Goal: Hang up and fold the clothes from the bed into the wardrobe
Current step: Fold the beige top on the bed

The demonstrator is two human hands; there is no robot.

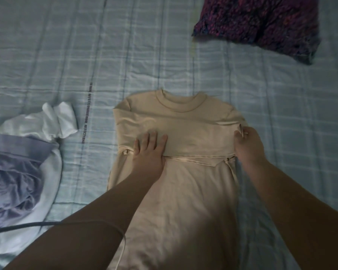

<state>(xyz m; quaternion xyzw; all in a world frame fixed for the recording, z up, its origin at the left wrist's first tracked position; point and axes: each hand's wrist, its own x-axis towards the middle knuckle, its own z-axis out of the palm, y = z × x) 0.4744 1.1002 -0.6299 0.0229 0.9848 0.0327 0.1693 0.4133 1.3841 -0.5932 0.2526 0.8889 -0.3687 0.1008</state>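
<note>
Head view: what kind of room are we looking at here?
Probably a bedroom. A pale blue checked bedsheet covers the whole surface, a beige top lies spread on it for folding, white and lilac clothes are heaped at the left, and what looks like a purple pillow lies further back.

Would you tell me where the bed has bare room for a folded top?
Bare sheet lies beyond the beige top, between the white garment and the purple garment, and right of the top. Near left is crowded by lavender clothes.

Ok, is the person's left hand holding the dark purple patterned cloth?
No, the left hand presses flat on the beige crew-neck top, while the dark purple patterned cloth lies untouched.
</note>
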